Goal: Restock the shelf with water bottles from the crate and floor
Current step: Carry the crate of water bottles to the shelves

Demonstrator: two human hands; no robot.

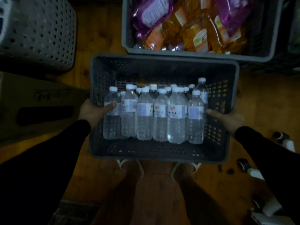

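A dark grey perforated crate (162,69) sits in front of me, above my feet. Inside it stand several clear water bottles (160,114) with white caps and pale labels, packed toward the near side. My left hand (92,111) grips the crate's left wall, thumb hooked inside beside the leftmost bottle. On the opposite side my right hand (227,118) clasps the right wall, thumb over the rim. Both sleeves are black. No shelf is in view.
A second grey crate (126,38) with orange and purple bottles stands just beyond. A white perforated basket (40,30) and a cardboard box (40,103) lie at left. Dark-capped white bottles (282,140) lie on the wooden floor at right.
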